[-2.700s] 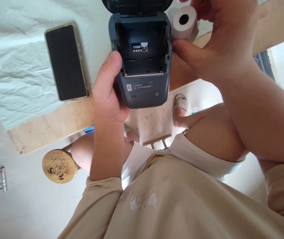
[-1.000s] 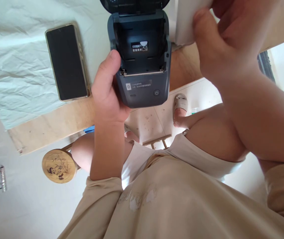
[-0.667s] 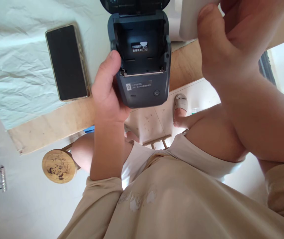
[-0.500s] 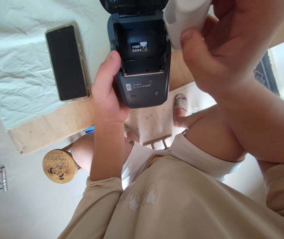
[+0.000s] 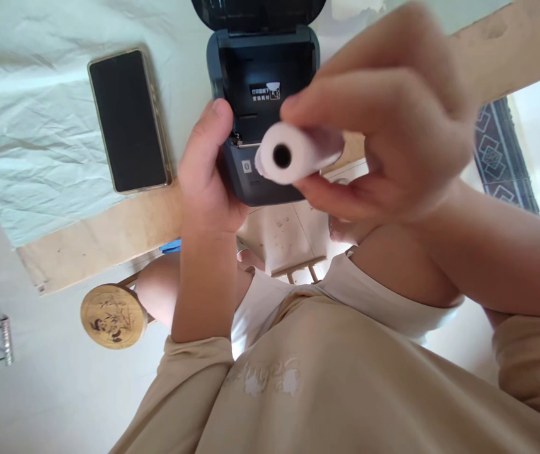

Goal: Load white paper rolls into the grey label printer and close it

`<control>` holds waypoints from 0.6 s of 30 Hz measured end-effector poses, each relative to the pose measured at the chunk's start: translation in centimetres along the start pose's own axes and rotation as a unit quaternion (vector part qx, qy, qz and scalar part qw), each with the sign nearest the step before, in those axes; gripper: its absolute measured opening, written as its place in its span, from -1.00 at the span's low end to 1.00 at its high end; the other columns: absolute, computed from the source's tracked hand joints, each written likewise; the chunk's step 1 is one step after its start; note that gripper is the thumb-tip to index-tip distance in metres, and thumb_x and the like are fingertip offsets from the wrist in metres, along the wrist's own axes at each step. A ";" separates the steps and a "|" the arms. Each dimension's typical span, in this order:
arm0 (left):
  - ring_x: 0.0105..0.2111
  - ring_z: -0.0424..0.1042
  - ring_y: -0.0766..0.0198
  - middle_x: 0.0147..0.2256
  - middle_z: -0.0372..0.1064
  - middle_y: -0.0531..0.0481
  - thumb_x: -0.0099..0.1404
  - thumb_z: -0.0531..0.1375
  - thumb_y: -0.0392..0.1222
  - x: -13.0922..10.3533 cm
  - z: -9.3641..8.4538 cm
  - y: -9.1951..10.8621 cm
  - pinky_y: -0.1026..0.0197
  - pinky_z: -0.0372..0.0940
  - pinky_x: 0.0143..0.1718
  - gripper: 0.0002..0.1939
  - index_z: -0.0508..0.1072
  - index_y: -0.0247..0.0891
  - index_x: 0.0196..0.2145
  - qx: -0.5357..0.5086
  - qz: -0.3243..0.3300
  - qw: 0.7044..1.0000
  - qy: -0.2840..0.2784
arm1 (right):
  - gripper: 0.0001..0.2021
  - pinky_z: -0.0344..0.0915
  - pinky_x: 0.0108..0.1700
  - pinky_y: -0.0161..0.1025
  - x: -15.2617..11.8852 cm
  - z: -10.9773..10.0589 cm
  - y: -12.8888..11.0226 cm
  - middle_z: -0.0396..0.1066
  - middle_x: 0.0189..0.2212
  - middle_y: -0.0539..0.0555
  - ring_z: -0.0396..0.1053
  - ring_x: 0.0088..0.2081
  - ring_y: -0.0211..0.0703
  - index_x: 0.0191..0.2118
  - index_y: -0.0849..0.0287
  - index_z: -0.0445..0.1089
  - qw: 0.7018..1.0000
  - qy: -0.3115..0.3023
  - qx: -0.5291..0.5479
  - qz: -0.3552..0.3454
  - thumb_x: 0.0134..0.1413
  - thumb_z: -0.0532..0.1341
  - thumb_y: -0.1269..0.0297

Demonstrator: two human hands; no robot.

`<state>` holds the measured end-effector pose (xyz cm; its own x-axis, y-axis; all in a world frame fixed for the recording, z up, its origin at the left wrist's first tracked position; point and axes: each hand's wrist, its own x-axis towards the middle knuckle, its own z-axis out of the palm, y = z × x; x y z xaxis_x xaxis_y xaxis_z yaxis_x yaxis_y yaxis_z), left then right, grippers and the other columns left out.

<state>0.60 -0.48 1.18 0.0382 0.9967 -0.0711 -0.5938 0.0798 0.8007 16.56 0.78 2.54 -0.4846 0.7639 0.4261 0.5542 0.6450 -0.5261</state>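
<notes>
My left hand [image 5: 210,170] grips the left side of a dark label printer [image 5: 263,57], thumb on its rim. The printer's lid [image 5: 258,12] is swung up, and its bay holds nothing but a small printed sticker [image 5: 266,92] on the floor. Between the thumb and fingers of my right hand [image 5: 383,120] is a white paper roll [image 5: 293,151]. The roll's round end with a dark core hole faces me. It hangs over the printer's front right part, covering the power button; whether it touches the printer I cannot tell.
A smartphone [image 5: 128,120] in a clear case lies face up on the pale green cloth [image 5: 52,126], left of the printer. The wooden table edge [image 5: 104,221] runs below it. A round wooden stool [image 5: 113,315] stands at lower left. A dark patterned mat [image 5: 506,157] is at right.
My right hand has brought the paper roll left and down, from beside the printer to over its front, turning the roll's end toward me. My left hand keeps its hold on the printer.
</notes>
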 end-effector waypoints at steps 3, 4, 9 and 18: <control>-0.37 0.40 0.45 -0.50 0.36 0.04 0.31 -0.01 -0.19 0.1 -0.2 -0.2 0.34 0.34 -0.22 -0.74 0.41 -0.32 -0.42 -0.005 -0.006 1.000 -0.005 | -0.62 0.36 -0.04 -0.47 -0.6 0.1 0.0 0.28 -0.15 -0.11 0.25 -0.13 -0.61 0.03 -0.03 0.21 0.983 0.081 -0.067 -0.153 0.04 0.02 0.30; -0.37 0.41 0.44 -0.49 0.35 0.03 0.31 -0.01 -0.17 0.1 -0.3 -0.2 0.33 0.34 -0.22 -0.74 0.40 -0.31 -0.42 -0.004 -0.005 1.000 -0.006 | -0.60 0.35 -0.04 -0.47 -0.7 0.1 0.1 0.27 -0.13 -0.09 0.25 -0.11 -0.60 0.04 0.00 0.18 0.979 0.089 -0.083 -0.163 0.04 0.02 0.32; -0.27 0.47 0.36 -0.37 0.44 0.02 0.25 0.08 -0.17 0.2 -0.7 -0.2 0.29 0.36 -0.09 -0.83 0.43 -0.24 -0.39 0.028 -0.023 0.999 -0.012 | -0.60 0.30 0.13 -0.47 -0.3 -0.3 0.7 0.24 -0.06 -0.06 0.22 0.01 -0.56 0.07 0.13 0.14 0.987 0.065 -0.085 -0.124 0.07 0.02 0.30; -0.04 0.46 0.18 -0.26 0.51 0.07 0.18 0.13 -0.10 0.5 -1.2 -1.0 0.18 0.37 0.05 -0.86 0.43 -0.12 -0.32 0.077 -0.013 0.997 -0.021 | -0.64 0.29 0.13 -0.47 -0.2 -0.3 0.8 0.26 -0.03 -0.08 0.23 0.03 -0.53 0.04 0.14 0.17 0.987 0.083 -0.095 -0.098 0.11 -0.02 0.26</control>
<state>0.23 -0.12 -0.32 0.0863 0.9938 -0.0704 -0.4620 0.1025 0.8809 17.31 1.20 2.27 -0.4867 0.6066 0.6286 0.5849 0.7608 -0.2813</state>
